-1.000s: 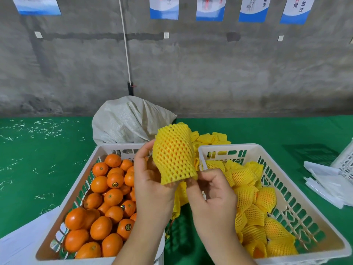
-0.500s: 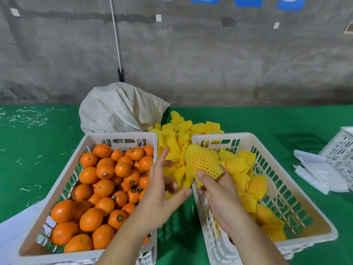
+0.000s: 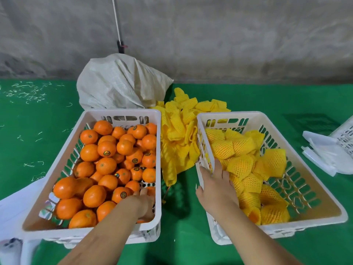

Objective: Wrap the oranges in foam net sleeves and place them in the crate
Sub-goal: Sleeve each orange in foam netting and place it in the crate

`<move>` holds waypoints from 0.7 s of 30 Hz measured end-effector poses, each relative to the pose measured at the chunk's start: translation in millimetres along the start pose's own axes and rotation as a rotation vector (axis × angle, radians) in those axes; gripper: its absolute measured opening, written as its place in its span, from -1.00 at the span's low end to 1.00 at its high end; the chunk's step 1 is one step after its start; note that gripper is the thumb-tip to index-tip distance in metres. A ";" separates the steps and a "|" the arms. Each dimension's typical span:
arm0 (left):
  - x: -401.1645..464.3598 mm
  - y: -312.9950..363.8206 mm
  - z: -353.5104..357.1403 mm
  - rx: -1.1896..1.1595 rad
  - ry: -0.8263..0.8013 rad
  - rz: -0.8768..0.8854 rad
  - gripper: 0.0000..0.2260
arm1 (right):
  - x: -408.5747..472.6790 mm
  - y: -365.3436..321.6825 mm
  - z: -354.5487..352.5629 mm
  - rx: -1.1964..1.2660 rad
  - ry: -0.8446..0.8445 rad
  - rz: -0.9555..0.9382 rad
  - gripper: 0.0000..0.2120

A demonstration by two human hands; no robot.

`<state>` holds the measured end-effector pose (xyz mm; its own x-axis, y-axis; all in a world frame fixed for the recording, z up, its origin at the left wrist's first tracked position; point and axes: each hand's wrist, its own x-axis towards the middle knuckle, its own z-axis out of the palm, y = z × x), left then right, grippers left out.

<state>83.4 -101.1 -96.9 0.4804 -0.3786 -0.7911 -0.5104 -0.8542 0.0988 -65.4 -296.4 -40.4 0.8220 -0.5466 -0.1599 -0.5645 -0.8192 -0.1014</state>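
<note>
My left hand (image 3: 144, 204) reaches into the near right corner of the left crate (image 3: 122, 114), fingers curled down among the bare oranges (image 3: 106, 165); whether they pinch one I cannot tell. My right hand (image 3: 216, 186) lies spread on the near left rim of the right crate (image 3: 254, 116), fingers straight, holding nothing, beside the wrapped oranges (image 3: 240, 166). Between the crates lie loose foam net sleeves (image 3: 179, 131). Farther off slumps a white sack (image 3: 120, 83).
</note>
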 end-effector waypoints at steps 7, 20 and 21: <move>6.7 6.9 -4.7 0.129 0.115 -0.118 -0.43 | -1.7 -0.5 1.1 -0.118 0.036 -0.030 -0.29; 3.2 -4.5 0.9 0.260 0.071 -0.228 -0.30 | 2.6 -13.0 8.4 -0.697 -0.068 -0.241 -0.39; 2.1 -4.7 0.6 0.253 0.095 -0.223 -0.29 | 4.5 -14.7 10.3 -0.713 -0.083 -0.260 -0.40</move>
<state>86.4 -97.7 -99.4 0.6582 -0.2342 -0.7155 -0.5405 -0.8086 -0.2324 -54.2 -285.1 -49.7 0.8976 -0.3288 -0.2937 -0.1448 -0.8490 0.5082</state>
